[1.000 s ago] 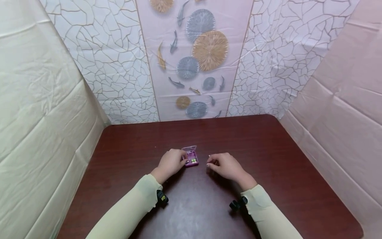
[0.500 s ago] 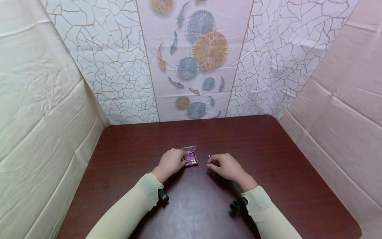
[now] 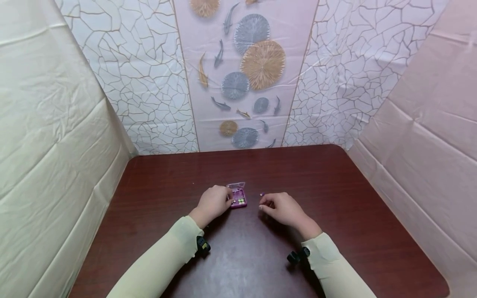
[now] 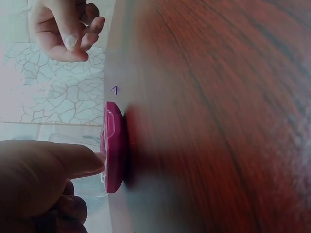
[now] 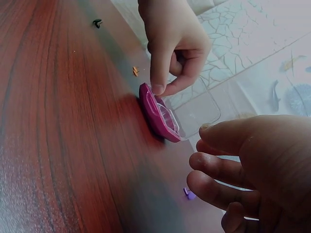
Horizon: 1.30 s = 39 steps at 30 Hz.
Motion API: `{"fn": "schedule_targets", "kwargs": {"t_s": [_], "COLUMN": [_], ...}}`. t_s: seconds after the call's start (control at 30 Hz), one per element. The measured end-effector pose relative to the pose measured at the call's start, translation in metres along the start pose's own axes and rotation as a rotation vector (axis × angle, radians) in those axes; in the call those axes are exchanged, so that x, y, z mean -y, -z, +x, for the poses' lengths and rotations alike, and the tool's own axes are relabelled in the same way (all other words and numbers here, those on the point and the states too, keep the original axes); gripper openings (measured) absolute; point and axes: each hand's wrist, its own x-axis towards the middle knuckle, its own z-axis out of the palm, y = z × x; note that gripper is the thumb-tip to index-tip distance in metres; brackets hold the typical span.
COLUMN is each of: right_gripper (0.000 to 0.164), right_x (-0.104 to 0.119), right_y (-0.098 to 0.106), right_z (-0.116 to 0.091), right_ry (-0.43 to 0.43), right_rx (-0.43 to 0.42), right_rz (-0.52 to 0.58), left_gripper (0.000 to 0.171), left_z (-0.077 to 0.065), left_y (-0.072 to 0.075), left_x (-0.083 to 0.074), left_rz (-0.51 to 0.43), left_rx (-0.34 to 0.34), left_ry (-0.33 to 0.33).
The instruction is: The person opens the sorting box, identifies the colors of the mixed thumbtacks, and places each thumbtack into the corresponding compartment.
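Note:
A small magenta case sits on the table, its clear hinged lid raised at the back. Small yellow-green and white pieces lie in its front compartments. My left hand pinches the case's left side between thumb and index finger; the right wrist view shows those fingertips at its rim. To the right of the case, my right hand hovers with fingers loosely bent, thumb apart from them and nothing between. Just beyond its index fingertip a tiny purple piece lies on the table, also visible in the right wrist view.
On the left hand's side of the case, a small orange piece and a black piece lie on the table. The dark red-brown table ends at a patterned cloth backdrop, with plain cloth walls at both sides.
My right hand has drawn back very slightly, so the purple piece shows more fully past its fingertip. My left hand keeps its hold on the case.

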Motion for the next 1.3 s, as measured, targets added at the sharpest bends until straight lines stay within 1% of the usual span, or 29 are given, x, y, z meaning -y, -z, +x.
{"fn": "schedule_targets", "kwargs": {"t_s": [0.1,0.2,0.3,0.4,0.47,0.57,0.67,0.83,1.0,1.2,1.3], "right_gripper": [0.007,0.012,0.013,0.013,0.011,0.014,0.011,0.009,0.007,0.012,0.008], "right_x": [0.001,0.003,0.005,0.007,0.008,0.010,0.013,0.014,0.011,0.012,0.012], "right_y": [-0.001,-0.002,-0.002,-0.003,-0.004,-0.004,-0.005,-0.007,-0.008,-0.010,-0.012], "right_z": [0.001,0.003,0.005,0.006,0.008,0.010,0.012,0.016,0.018,0.019,0.019], "right_ry": [-0.006,-0.009,-0.014,-0.016,-0.016,-0.017,-0.011,0.007,0.012,0.013,0.011], "right_rx": [0.014,0.021,0.029,0.042,0.051,0.062,0.067,0.066,0.058,0.060,0.063], "right_rz": [-0.010,-0.008,-0.007,-0.001,0.002,0.005,0.008,0.009,0.006,0.003,0.012], "left_gripper": [0.008,0.010,0.011,0.010,0.009,0.009,0.006,0.004,0.003,0.008,0.008], "left_z": [-0.004,-0.010,-0.018,-0.028,-0.035,-0.045,-0.055,-0.071,-0.084,-0.096,-0.101], "left_y": [0.003,0.009,0.016,0.024,0.030,0.037,0.040,0.042,0.042,0.033,0.027], "left_x": [0.004,0.009,0.015,0.020,0.022,0.025,0.028,0.033,0.035,0.039,0.041], "left_rz": [-0.018,-0.042,-0.057,-0.081,-0.101,-0.121,-0.114,-0.099,-0.103,-0.099,-0.106], "left_rx": [-0.010,-0.019,-0.022,-0.020,-0.007,0.032,0.074,0.104,0.099,0.106,0.117], "left_ry": [0.011,0.041,0.072,0.086,0.091,0.094,0.086,0.054,0.026,0.020,0.021]}}
